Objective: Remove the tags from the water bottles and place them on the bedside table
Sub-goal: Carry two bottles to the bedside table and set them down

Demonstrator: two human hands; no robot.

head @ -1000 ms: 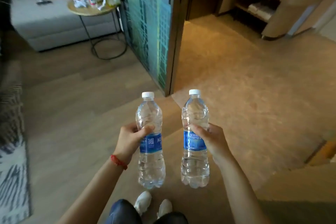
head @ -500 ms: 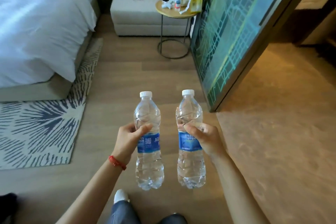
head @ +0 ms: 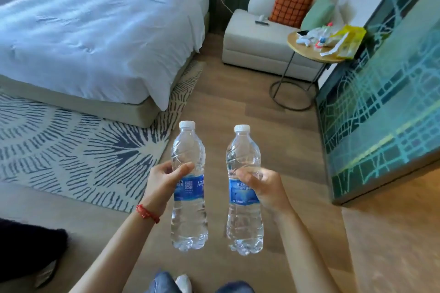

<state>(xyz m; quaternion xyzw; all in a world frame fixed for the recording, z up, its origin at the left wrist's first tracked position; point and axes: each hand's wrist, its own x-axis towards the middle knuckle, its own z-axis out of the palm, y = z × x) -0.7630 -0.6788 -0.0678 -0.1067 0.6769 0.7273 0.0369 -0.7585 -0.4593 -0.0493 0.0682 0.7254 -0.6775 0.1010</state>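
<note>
While both bottles are carried upright in front of the body, the head view shows the left hand [head: 164, 182] wrapped round the left bottle [head: 188, 188] at its waist, thumb across the front just above the blue label [head: 190, 188], fingers curled behind. The right hand [head: 264, 185] grips the right bottle [head: 244, 192] the same way, fingers curled over the top edge of its own label [head: 241, 194]. Held at the middle, each bottle hangs balanced, cap up, the two apart and not touching. Both labels are on, so the removal looks not yet begun. Forearms reach forward and slightly inward, wrists level; a red string [head: 147, 213] circles the left wrist. Beyond the right hand stands a round side table [head: 307, 51] carrying wrappers. Beyond the left hand lies the bed [head: 95, 38], with the patterned rug [head: 71, 150] beside it. Whether that table is the bedside table cannot be told.
</note>
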